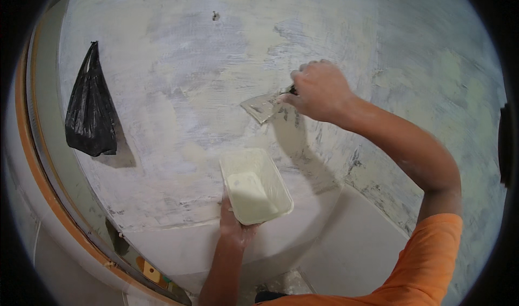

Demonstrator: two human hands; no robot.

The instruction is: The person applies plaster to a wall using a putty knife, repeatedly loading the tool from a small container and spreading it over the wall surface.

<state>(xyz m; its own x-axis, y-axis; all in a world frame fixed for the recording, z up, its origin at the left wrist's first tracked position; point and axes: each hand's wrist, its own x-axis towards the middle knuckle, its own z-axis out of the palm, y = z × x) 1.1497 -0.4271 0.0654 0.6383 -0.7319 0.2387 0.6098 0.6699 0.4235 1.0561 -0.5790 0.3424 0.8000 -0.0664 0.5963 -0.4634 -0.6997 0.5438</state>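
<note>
My right hand (320,90) is closed around the dark handle of a putty knife (262,108). Its wide metal blade, smeared with pale putty, lies against or very close to the patchy wall (178,90) and points left. Lower down, my left hand (235,225) grips a white rectangular plastic tub (286,204) from beneath and the left side, most of its fingers hidden behind the tub. Inside the tub is creamy white putty (250,195), partly in shadow. White residue marks both hands.
A black plastic bag (91,111) hangs on the wall at the left, beside a door frame (40,171) with an orange-brown edge. A small hole (215,16) shows high in the wall. Pale tiles (346,246) run along the lower wall, and another wall (443,90) meets at the right corner.
</note>
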